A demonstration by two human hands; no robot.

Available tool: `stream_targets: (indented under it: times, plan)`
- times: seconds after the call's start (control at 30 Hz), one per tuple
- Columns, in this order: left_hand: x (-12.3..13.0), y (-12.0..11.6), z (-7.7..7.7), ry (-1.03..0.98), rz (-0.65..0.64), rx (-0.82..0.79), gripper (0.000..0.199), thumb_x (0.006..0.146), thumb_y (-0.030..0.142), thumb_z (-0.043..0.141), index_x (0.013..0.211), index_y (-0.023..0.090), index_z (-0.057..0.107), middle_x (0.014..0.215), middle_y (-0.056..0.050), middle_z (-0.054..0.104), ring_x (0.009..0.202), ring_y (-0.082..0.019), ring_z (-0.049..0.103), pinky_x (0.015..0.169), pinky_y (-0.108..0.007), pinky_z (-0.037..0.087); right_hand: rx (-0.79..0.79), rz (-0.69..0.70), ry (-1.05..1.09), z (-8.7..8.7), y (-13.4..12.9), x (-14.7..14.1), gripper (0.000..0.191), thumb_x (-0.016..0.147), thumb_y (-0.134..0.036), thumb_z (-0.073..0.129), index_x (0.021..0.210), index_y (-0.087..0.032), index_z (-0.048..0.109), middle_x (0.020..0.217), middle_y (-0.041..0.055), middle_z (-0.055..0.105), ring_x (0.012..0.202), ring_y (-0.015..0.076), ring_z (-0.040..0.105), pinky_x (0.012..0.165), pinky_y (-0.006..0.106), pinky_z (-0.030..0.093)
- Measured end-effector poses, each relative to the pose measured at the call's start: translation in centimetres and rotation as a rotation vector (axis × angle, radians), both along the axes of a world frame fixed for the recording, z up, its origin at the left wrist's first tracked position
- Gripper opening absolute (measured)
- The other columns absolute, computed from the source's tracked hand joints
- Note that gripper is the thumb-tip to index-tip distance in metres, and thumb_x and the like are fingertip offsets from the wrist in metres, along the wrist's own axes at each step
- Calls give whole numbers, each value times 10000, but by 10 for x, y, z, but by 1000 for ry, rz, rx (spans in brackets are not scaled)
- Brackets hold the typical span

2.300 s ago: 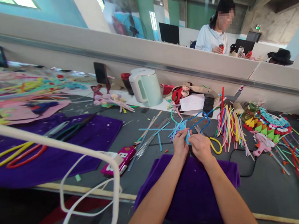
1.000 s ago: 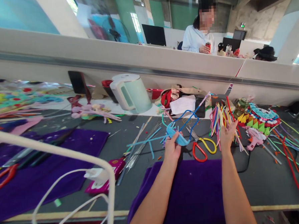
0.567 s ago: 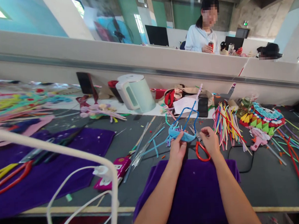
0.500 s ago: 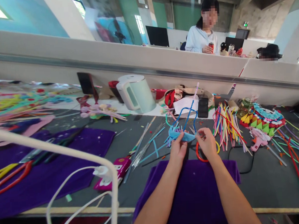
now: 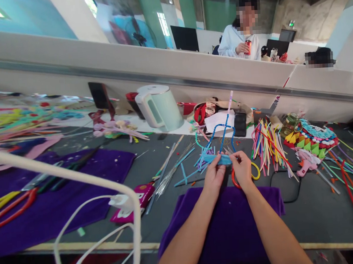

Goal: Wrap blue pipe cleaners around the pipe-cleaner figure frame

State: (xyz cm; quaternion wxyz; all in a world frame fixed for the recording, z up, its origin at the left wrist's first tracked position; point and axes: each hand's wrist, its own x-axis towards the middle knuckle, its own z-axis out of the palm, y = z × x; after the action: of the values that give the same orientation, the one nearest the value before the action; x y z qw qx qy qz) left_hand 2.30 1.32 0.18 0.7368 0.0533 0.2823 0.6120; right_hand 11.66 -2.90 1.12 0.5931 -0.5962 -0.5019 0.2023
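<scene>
A light blue fuzzy piece [image 5: 222, 158] with dark blue pipe-cleaner loops [image 5: 224, 132] rising from it is between my hands. My left hand [image 5: 214, 174] is closed on its lower edge. My right hand [image 5: 241, 167] pinches its right end, fingertips together. Beneath and beside my right hand lie scissors with a red and a yellow handle loop [image 5: 256, 171]; their blades point away from me. Light blue and purple pipe-cleaner pieces [image 5: 204, 162] lie just left of the blue piece. A folded purple cloth [image 5: 231, 223] lies under my forearms.
A pale green kettle [image 5: 160, 108] stands behind. Colorful pipe cleaners [image 5: 267, 147] and a glass jar [image 5: 290, 123] are at the right. At the left are larger scissors [image 5: 28, 195] on purple cloth and a white cable [image 5: 133, 213]. Beyond the partition [image 5: 149, 70], a person [image 5: 230, 38] holds a red can.
The blue piece has turned more level, and my right hand has shifted slightly left along it. The person beyond the partition has raised the can.
</scene>
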Motion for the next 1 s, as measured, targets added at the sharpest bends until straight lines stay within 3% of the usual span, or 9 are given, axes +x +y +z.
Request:
stream_targets:
  times: [0.27, 0.43, 0.67, 0.83, 1.0]
  plan:
    - [-2, 6, -5, 84, 50, -32, 196, 705, 2, 619, 809, 169, 631, 795, -42, 693, 869, -174, 674, 872, -296, 519, 4, -26, 206, -17, 13, 18, 236, 766, -343, 590, 935, -184, 545, 700, -18, 574, 643, 134, 570, 605, 242, 467]
    - [-4, 7, -6, 75, 63, -61, 187, 713, 7, 605, 804, 168, 633, 774, -34, 691, 818, -160, 678, 838, -281, 532, 9, 12, 340, -12, 12, 21, 269, 831, -406, 491, 907, -164, 582, 744, 11, 590, 592, 116, 532, 496, 214, 418]
    - [0, 2, 0, 34, -8, -8, 215, 726, -15, 575, 870, 127, 651, 769, -48, 700, 748, -149, 679, 773, -262, 546, 66, 180, 130, 1, 1, 14, 262, 786, -311, 569, 1008, -180, 616, 812, 22, 642, 648, 126, 564, 580, 228, 459]
    - [6, -3, -4, 50, -117, 104, 281, 642, -63, 599, 841, 126, 658, 791, -53, 707, 737, -150, 672, 746, -253, 534, 89, 183, 145, 5, -3, 9, 214, 822, -333, 553, 955, -188, 639, 869, 39, 685, 716, 153, 619, 627, 251, 492]
    - [9, -7, -2, 59, -125, 123, 350, 583, -85, 603, 820, 171, 634, 802, -6, 695, 743, -134, 663, 722, -236, 515, 104, 173, 41, 4, -1, 11, 265, 845, -268, 528, 1091, -208, 608, 1003, 54, 676, 888, 175, 635, 739, 282, 511]
